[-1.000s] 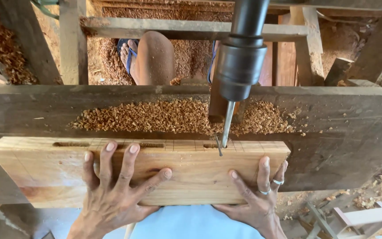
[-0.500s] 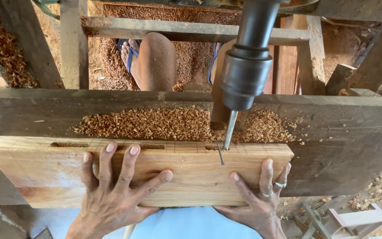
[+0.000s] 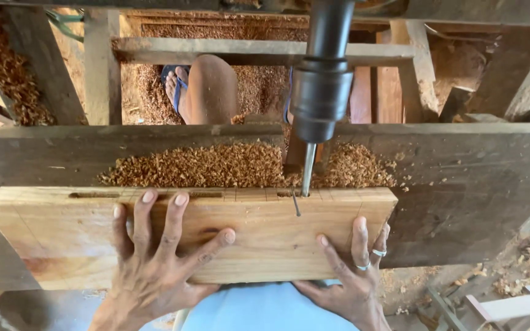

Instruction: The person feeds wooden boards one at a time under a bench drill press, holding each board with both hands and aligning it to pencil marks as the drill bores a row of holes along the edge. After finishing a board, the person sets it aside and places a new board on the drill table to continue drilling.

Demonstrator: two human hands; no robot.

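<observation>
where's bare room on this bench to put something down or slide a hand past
Free: the dark bench top right of the plank, dusted with a few chips, and the strip at far left beside the shavings pile. The plank's left end is bare too. Crowded: behind the plank under the drill bit, and its front, where the left hand and right hand press.

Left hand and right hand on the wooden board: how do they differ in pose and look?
The left hand lies with its fingers spread wide, reaching toward the slot along the wooden board's far edge; the right hand sits at the board's right end, near the drill bit. The right hand wears rings; the left shows none. Both press flat on the board.
</observation>
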